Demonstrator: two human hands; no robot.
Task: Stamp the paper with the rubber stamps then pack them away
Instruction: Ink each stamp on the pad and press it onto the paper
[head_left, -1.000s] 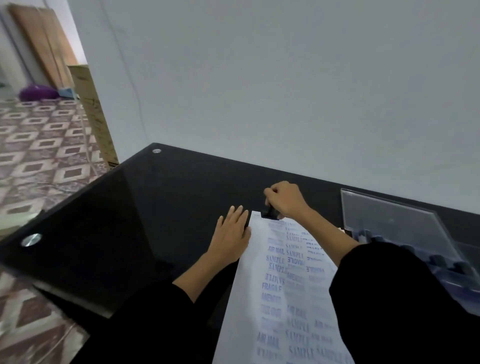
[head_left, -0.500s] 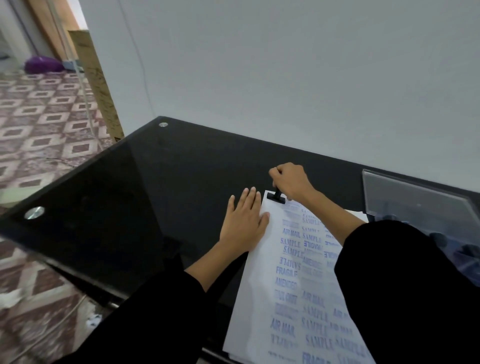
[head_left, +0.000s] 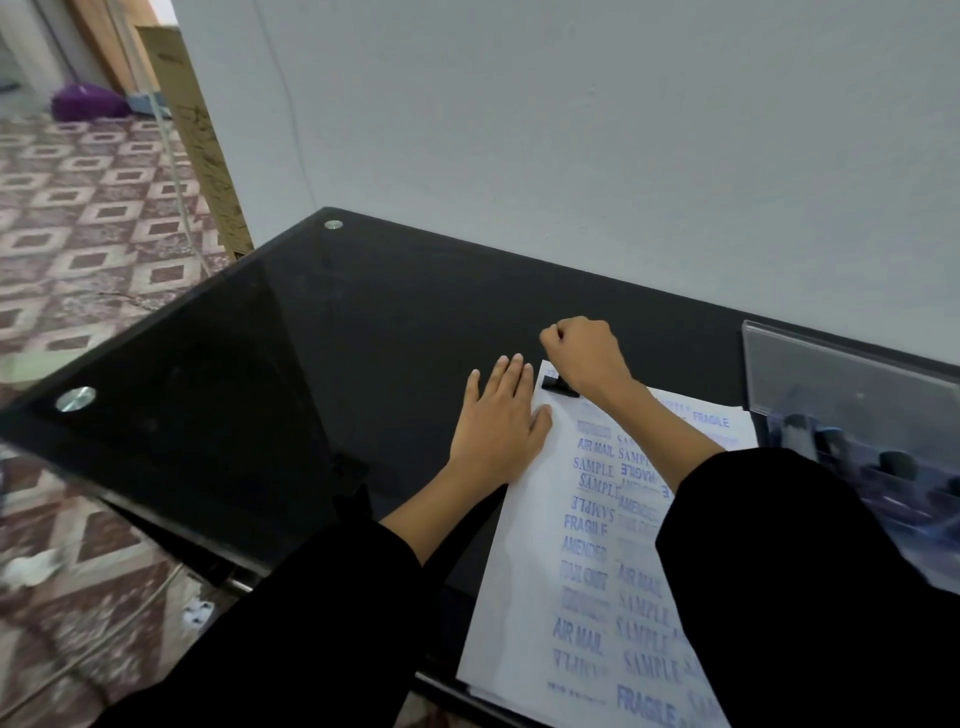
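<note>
Where the right hand (head_left: 584, 358) curls, the stamp (head_left: 560, 385) juts beneath — touching paper (head_left: 540, 571).

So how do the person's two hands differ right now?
The left hand lies flat with straight fingers; the right hand is curled into a fist. The left hand holds nothing, resting across the paper at its left edge; the right hand grips a black rubber stamp at the paper's far corner. Both come out of black sleeves.
</note>
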